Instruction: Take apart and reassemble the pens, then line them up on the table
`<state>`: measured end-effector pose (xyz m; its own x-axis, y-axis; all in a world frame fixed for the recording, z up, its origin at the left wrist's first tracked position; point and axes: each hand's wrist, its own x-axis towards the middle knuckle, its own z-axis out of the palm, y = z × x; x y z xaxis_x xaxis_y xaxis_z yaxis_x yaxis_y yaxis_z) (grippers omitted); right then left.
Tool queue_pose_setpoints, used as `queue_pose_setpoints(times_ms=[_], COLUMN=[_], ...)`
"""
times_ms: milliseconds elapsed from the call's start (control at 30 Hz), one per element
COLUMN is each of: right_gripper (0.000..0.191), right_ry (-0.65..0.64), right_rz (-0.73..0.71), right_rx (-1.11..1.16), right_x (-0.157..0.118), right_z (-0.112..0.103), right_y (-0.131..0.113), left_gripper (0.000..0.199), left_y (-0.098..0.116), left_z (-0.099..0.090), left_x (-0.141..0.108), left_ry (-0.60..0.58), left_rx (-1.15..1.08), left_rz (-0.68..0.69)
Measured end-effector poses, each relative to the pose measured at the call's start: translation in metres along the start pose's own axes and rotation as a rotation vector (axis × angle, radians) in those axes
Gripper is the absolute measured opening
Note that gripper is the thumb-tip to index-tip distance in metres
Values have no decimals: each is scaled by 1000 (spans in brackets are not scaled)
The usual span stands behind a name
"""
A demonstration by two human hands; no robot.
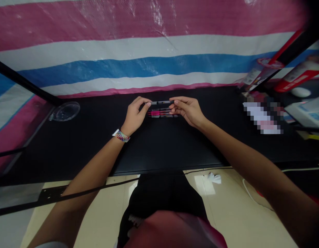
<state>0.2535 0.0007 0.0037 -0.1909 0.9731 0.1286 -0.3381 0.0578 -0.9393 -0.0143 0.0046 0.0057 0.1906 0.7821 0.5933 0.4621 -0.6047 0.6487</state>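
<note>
Evenly, my left hand and right hand pinch a grey-and-black pen by opposite ends, probably to keep it level, near the row of pens between my hands. I read no lettering there; right of my hands, the red-and-white canister is too blurred.

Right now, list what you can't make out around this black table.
Head view: both ends of the held pen, covered by the left hand and right hand.
Head view: any print on the lying pens, too small.
Head view: the pale patch, masked by pixelation.
Head view: the label on the red-and-white container, blurred.
</note>
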Motion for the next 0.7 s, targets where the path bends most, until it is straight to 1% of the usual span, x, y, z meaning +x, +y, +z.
queue_pose_setpoints(times_ms=[100, 233, 300, 333, 433, 500, 567, 600, 700], right_gripper=[39, 42, 40, 39, 33, 26, 20, 20, 28], right_ry=[1, -11, -18, -18, -5, 5, -2, -14, -53], right_rz=[-11, -19, -24, -26, -18, 15, 86, 132, 257], right_rx=[-36, -74, -63, -53, -24, 6, 78, 131, 282], right_x=[-1, -2, -2, -1, 1, 2, 3, 2, 2], right_z=[0, -1, -2, -3, -5, -6, -5, -5, -3], right_y=[0, -1, -1, -1, 0, -1, -4, -6, -11], left_gripper=[39, 59, 61, 57, 34, 25, 21, 20, 14], left_y=[1, 5, 7, 7, 8, 10, 11, 12, 12], left_z=[0, 0, 0, 0, 0, -1, -1, -2, -2], left_x=[0, 0, 0, 0, 1, 1, 1, 0, 0], left_ry=[-17, -30, -30, -30, -26, -22, -14, -8, 9], left_rx=[24, 39, 24, 11, -17, -16, -8, -5, -8], left_rz=[7, 12, 8, 11, 35, 50, 55, 55, 40])
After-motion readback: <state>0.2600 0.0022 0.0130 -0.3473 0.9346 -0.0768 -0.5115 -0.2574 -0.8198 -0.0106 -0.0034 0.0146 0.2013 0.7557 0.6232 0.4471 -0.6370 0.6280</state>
